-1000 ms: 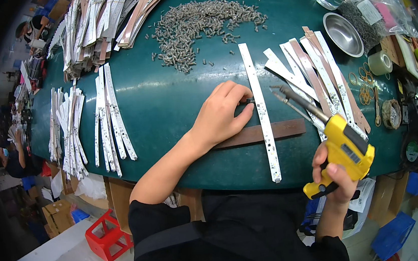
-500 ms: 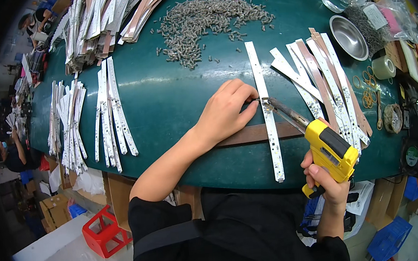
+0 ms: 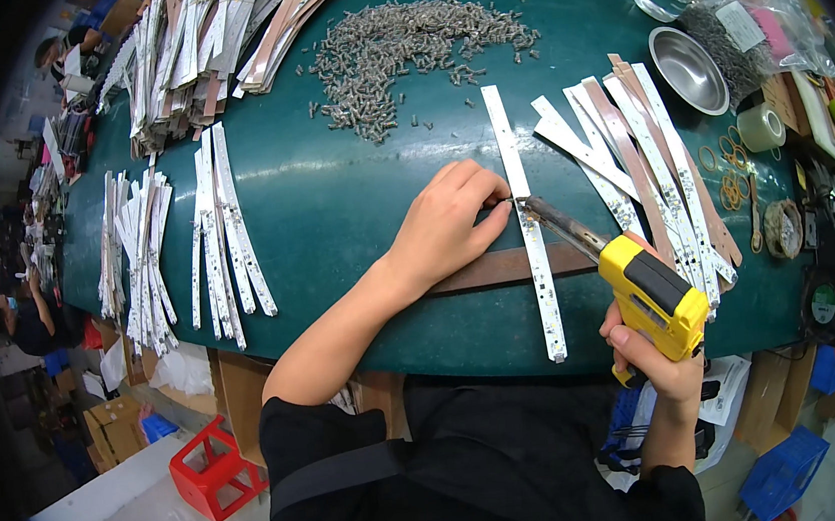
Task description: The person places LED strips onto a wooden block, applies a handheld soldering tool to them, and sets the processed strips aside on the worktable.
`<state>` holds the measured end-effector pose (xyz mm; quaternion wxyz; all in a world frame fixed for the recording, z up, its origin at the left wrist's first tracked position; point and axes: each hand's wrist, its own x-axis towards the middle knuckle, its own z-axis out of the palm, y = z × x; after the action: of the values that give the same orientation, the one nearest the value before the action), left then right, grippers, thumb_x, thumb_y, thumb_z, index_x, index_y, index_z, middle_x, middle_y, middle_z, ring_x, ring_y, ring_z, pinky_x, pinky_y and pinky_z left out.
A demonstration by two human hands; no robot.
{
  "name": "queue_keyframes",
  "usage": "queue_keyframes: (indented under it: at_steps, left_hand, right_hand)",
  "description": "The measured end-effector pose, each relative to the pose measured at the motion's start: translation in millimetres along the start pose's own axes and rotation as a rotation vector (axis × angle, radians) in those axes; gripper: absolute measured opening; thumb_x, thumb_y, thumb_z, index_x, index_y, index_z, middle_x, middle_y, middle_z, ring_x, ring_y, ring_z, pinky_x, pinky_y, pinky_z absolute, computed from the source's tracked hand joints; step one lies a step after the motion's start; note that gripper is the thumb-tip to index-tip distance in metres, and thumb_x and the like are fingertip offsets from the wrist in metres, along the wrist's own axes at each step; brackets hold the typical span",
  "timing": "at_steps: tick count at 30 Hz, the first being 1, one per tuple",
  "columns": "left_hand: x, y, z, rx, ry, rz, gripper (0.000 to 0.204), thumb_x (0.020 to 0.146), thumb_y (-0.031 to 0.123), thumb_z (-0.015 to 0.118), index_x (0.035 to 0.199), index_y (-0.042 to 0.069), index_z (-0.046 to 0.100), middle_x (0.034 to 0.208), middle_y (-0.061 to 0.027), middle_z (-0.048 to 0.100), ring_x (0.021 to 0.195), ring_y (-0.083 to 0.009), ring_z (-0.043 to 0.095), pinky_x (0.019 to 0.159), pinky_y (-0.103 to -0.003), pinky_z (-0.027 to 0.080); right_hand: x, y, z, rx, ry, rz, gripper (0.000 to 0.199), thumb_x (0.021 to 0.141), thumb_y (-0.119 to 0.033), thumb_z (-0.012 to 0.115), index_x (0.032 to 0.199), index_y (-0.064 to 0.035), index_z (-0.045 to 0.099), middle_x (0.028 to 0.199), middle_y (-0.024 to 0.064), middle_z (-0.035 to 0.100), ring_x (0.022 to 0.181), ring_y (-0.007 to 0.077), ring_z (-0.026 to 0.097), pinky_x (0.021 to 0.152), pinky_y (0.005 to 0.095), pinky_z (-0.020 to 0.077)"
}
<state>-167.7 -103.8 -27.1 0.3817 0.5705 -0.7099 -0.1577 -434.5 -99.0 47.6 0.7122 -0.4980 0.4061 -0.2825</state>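
Observation:
A long white circuit-board strip (image 3: 545, 293) with small components lies upright in front of me, across a flat brown bar (image 3: 489, 271). My left hand (image 3: 446, 220) is closed in a pinch at the strip's left edge; a small dark bit shows at its fingertips, too small to name. My right hand (image 3: 656, 356) is wrapped round the grip of a yellow and black soldering gun (image 3: 654, 293). The gun points up and to the left, its dark tip at the strip, close beside my left fingertips. The exact contact point is too small to make out.
More strips (image 3: 666, 176) lie fanned at right, others (image 3: 221, 234) at left, with a big stack (image 3: 196, 51) behind. Small metal cylindrical pieces (image 3: 398, 56) form a pile at the far middle. A steel bowl (image 3: 689, 72), tape roll (image 3: 761, 128) and rubber bands (image 3: 736, 192) are at right.
The whole view has shifted slightly. The soldering gun has tilted a little, its tip staying at the strip. My left hand keeps its pinch in the same place.

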Motion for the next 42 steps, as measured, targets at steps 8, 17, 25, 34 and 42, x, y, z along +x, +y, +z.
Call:
queue_keyframes:
  at_steps: [8,17,25,34,42]
  left_hand:
    - [1.9,3.6,0.2,-0.018,-0.014,-0.024,0.011,0.08,0.004,0.068,0.089,0.003,0.063,0.08,-0.0071,0.057,0.073,-0.0198,0.059,0.066,-0.03,0.05]
    - [7.8,24.5,-21.9,0.048,-0.037,0.074,0.02,0.077,0.003,0.069,0.096,0.004,0.065,0.09,-0.0097,0.061,0.078,-0.0246,0.062,0.07,-0.033,0.051]
    - [-11.6,60.1,-8.0,0.26,-0.475,0.653,0.032,0.079,0.015,0.062,0.11,0.013,0.063,0.112,-0.0033,0.059,0.089,-0.0154,0.058,0.069,-0.029,0.045]
    - [-18.8,69.9,-35.3,0.371,-0.075,0.773,0.028,0.076,0.01,0.067,0.104,0.01,0.069,0.101,-0.0013,0.066,0.075,-0.0109,0.059,0.064,-0.024,0.047]
    - [-67.1,23.3,-122.5,0.694,0.022,0.366,0.034,0.066,0.002,0.066,0.098,0.009,0.073,0.101,-0.0058,0.069,0.079,-0.0227,0.063,0.065,-0.034,0.052]
  right_hand:
    - [-27.3,2.0,-30.3,-0.099,0.275,-0.337,0.077,0.077,-0.008,0.066,0.144,0.0061,0.032,0.092,0.0177,0.059,0.064,0.0123,0.053,0.054,0.0215,0.0446]
    - [-35.7,29.0,-75.1,-1.251,0.618,-0.467,0.083,0.07,0.001,0.075,0.144,0.0006,0.037,0.11,0.0198,0.057,0.095,0.0373,0.057,0.085,0.039,0.047]
    - [-27.0,29.0,-77.8,-1.245,0.745,-0.48,0.069,0.083,-0.004,0.069,0.145,-0.0056,0.038,0.135,0.0195,0.053,0.113,0.0364,0.058,0.096,0.0374,0.0452]
    - [-25.4,36.9,-74.5,-1.068,0.956,-0.675,0.064,0.086,0.004,0.061,0.145,0.0006,0.036,0.121,0.0162,0.057,0.098,0.0221,0.061,0.088,0.0322,0.0479]
    - [-32.8,39.0,-27.7,-1.082,0.966,-0.838,0.071,0.083,0.0,0.067,0.142,0.0075,0.027,0.117,0.0205,0.053,0.086,0.0232,0.062,0.078,0.034,0.0534]
